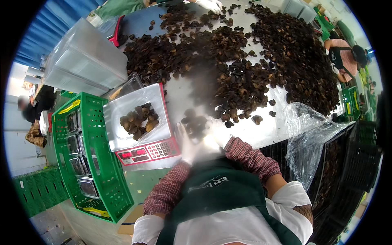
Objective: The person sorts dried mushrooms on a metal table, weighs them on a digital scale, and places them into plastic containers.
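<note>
My left hand (pixel 185 142), in a white glove, is at the table edge beside the scale. My right hand (pixel 218 133), also gloved in white, is a little to its right. Between them lie some dark mushroom-like pieces (pixel 195 124), blurred by a smudge over the view; whether either hand grips them cannot be told. Left of my hands, a red-and-silver digital scale (pixel 165 125) bears a clear plastic tray with brown pieces (pixel 139 121). Beyond my hands, loose dark pieces (pixel 242 85) are heaped on the metal table (pixel 183 92).
A green crate (pixel 104 147) with clear containers stands at left, below stacked clear trays (pixel 88 58). Plastic film (pixel 303 134) drapes over black crates (pixel 340 156) at right. A co-worker's gloved hand (pixel 211 5) is across the table; another person (pixel 346 58) is at far right.
</note>
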Demonstrator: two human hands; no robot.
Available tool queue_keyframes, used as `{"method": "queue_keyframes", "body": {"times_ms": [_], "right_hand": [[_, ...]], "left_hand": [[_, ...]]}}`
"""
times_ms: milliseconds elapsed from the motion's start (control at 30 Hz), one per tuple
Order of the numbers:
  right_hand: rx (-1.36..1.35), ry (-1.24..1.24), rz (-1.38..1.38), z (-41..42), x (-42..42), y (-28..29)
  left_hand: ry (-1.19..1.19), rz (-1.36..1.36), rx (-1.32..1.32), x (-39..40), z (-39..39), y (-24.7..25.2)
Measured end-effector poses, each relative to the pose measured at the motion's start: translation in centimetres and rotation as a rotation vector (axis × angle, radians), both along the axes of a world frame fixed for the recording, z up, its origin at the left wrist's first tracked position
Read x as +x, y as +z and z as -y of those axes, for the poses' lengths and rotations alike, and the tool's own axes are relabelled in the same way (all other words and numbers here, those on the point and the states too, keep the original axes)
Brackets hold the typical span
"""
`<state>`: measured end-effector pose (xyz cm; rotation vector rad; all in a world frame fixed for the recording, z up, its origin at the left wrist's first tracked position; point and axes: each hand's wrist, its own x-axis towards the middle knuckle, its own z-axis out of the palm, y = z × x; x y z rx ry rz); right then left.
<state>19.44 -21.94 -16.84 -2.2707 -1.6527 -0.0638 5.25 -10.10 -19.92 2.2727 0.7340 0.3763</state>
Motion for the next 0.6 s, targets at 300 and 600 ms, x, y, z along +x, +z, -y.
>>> {"method": "queue_keyframes", "body": {"times_ms": [300, 600], "right_hand": [[-0.104, -0.312, -0.798, 8.9, 2.1, 1.6], [0.148, -0.424, -0.304, 2.1, 6.6, 3.1]], "left_hand": [[-0.051, -0.103, 0.113, 0.0, -0.2, 0.8], [-0.068, -0.125, 0.121, 0.2, -0.4, 0.6]]}}
